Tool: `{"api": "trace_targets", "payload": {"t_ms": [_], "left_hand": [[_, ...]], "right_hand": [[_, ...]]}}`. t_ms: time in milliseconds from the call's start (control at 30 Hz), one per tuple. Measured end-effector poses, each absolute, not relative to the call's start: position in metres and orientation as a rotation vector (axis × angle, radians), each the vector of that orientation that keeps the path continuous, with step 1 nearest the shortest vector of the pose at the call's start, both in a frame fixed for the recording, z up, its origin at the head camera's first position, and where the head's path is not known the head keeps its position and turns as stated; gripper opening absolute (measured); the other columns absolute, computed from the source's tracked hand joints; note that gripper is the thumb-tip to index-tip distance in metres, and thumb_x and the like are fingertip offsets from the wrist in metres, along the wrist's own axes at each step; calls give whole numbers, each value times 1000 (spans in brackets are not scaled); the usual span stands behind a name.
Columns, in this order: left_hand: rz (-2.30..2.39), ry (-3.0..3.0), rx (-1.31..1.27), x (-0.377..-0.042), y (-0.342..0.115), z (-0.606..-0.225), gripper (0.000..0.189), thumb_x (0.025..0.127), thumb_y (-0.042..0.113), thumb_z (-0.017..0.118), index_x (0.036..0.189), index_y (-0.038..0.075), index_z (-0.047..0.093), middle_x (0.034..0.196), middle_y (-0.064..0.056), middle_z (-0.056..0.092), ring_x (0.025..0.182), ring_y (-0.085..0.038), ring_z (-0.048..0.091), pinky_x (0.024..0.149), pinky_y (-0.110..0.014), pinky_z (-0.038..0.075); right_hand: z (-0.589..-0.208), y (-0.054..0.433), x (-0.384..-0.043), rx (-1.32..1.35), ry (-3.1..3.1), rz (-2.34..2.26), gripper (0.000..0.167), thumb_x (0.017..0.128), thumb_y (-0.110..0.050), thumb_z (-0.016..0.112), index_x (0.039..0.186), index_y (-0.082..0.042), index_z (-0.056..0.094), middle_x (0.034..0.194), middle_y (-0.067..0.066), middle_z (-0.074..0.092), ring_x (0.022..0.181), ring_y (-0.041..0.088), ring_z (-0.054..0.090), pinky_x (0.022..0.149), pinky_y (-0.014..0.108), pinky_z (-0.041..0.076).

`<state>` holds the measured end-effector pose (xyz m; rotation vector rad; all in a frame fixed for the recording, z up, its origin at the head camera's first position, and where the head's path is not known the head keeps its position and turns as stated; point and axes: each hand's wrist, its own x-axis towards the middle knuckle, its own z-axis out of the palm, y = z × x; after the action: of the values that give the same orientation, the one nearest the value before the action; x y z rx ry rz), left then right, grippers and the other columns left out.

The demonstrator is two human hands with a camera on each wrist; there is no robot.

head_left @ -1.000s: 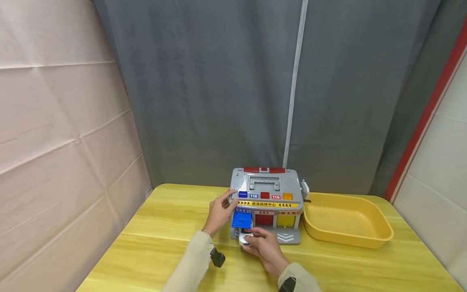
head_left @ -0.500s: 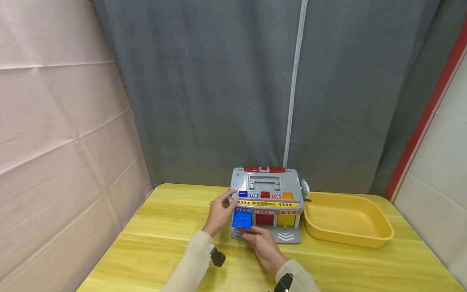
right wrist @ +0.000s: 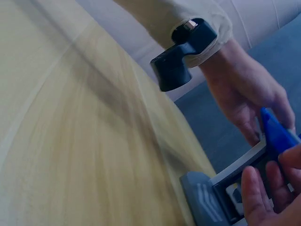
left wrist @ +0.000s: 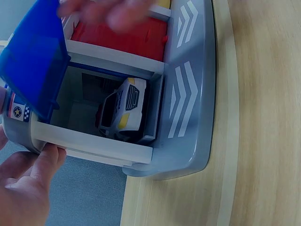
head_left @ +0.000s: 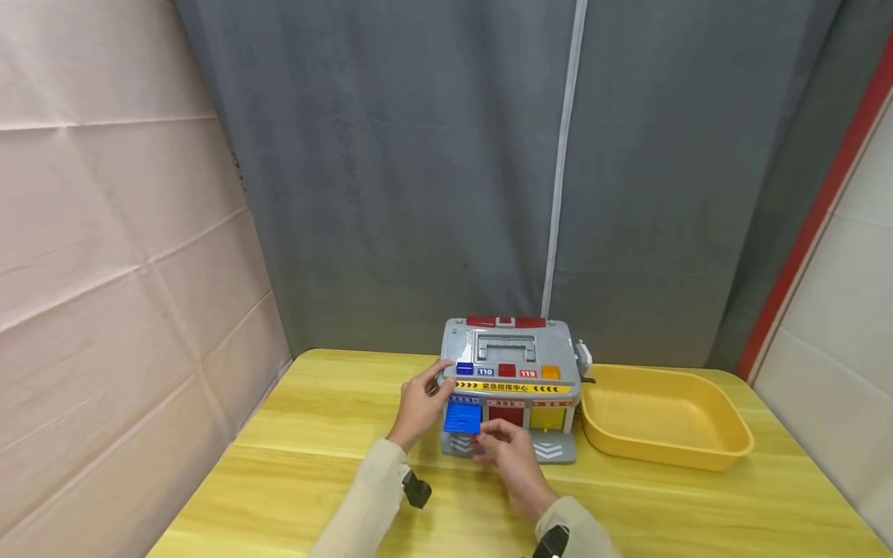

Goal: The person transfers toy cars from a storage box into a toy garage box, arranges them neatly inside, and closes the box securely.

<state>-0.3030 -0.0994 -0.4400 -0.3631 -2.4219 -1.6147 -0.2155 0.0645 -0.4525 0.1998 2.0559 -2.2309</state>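
Observation:
A grey toy garage (head_left: 558,353) with a carry handle on its roof stands on the wooden table. My left hand (head_left: 417,407) grips its front left roof corner, thumb below the roof edge in the left wrist view. The blue door (head_left: 462,418) is swung up. Inside that bay sits a white toy car (left wrist: 127,107) with yellow and dark markings, facing outward; the raised door hides it in the head view. My right hand (head_left: 515,461) is just in front of the garage, loosely bent fingers at the blue door's lower right corner, with nothing in them.
Red (head_left: 505,417) and yellow (head_left: 547,419) doors beside the blue one are down. A grey ramp (head_left: 554,449) with white chevrons runs along the garage front. To the right stands a yellow tray (head_left: 666,457); a grey curtain (head_left: 405,194) hangs behind the table.
The white toy car has gone from my right hand into the blue-door bay. My right hand has let go and drawn back slightly right and up. My left hand stays in place.

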Motion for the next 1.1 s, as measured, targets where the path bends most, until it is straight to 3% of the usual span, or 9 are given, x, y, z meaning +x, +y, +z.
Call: {"api": "trace_targets", "payload": {"t_ms": [200,333,433,500,633,800,967,1100], "left_hand": [[-1616,-2424,-364,-304,-99,-438,33,99,31,63,130,21,67,152,-17,50,134,-41,55,108,-49,51],[-1611,-2424,-372,-305,-99,-438,32,98,30,63,129,21,68,152,-17,50,134,-40,56,107,-48,51],[-1602,-2419,-375,-305,-100,-438,32,98,29,64,128,21,68,151,-17,51,132,-39,57,107,-48,51],[-1597,-2414,-379,-305,-100,-438,31,98,29,64,128,21,68,151,-17,51,132,-39,57,107,-48,52],[-1592,-2418,-382,-303,-100,-438,32,98,29,63,128,21,68,152,-18,50,133,-40,56,107,-49,51],[-1592,-2427,-382,-302,-100,-440,32,98,29,63,129,21,68,152,-17,49,135,-41,54,108,-50,51],[-1578,-2426,-388,-302,-100,-441,32,98,30,63,129,20,68,151,-17,51,133,-39,56,107,-48,52],[-1593,-2404,-402,-303,-101,-441,33,98,29,64,129,20,68,152,-18,49,134,-39,55,107,-48,52]], "right_hand": [[-443,65,-212,271,2253,-2192,13,100,-5,55,107,0,65,104,14,66,92,25,65,73,34,62],[-435,65,-210,201,2455,-2118,10,98,-7,60,104,-3,68,99,11,68,84,20,63,66,31,60],[-427,66,-212,26,2710,-2007,5,95,-8,67,98,-8,70,95,7,68,81,17,58,66,24,56],[-421,66,-215,-162,2953,-1886,6,90,-7,73,95,-11,72,95,3,67,88,15,56,74,25,54],[-413,70,-226,-585,3409,-1540,21,78,-6,83,95,-10,72,101,6,63,109,26,50,95,45,48],[-414,79,-239,-788,3586,-1097,50,71,-14,90,115,-8,67,120,16,59,131,41,38,108,65,38],[-415,86,-245,-763,3557,-759,71,72,-29,90,134,-11,59,133,16,56,140,43,33,110,67,31],[-413,88,-252,-760,3579,-444,81,72,-39,89,140,-14,53,135,12,58,136,38,42,108,62,34]]}}
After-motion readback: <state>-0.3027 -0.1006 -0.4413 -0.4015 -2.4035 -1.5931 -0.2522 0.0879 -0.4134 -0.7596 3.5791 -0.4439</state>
